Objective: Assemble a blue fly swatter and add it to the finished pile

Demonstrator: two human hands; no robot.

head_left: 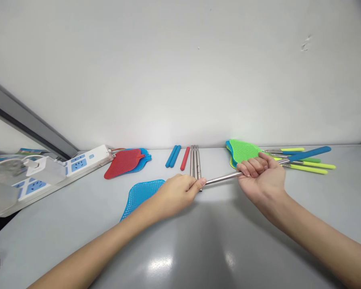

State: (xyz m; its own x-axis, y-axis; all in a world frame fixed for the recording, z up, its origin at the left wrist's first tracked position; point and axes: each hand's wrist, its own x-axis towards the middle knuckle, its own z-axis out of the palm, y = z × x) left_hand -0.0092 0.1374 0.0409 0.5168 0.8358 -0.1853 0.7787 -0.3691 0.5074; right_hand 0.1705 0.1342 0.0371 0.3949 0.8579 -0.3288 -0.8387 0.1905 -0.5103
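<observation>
Here we are over the counter (319, 212), and both hands are on a bare steel rod (221, 178)! The left hand (176, 194) has its fingers (195, 185) clenched round one end, while the right hand (263, 178) grips further along, fingers curled tight. Whether the rod runs on into the blue sleeve (309, 154) just past the right hand, we can't tell. Beside them lies a row of bare rods (195, 160), with loose blue grip sleeves (173, 156) and a red one (185, 158). A blue mesh swatter head (140, 196) sits by the left wrist. Over at right, rods already wear yellow-green sleeves (307, 168) beside stacked green swatter heads (242, 151).
</observation>
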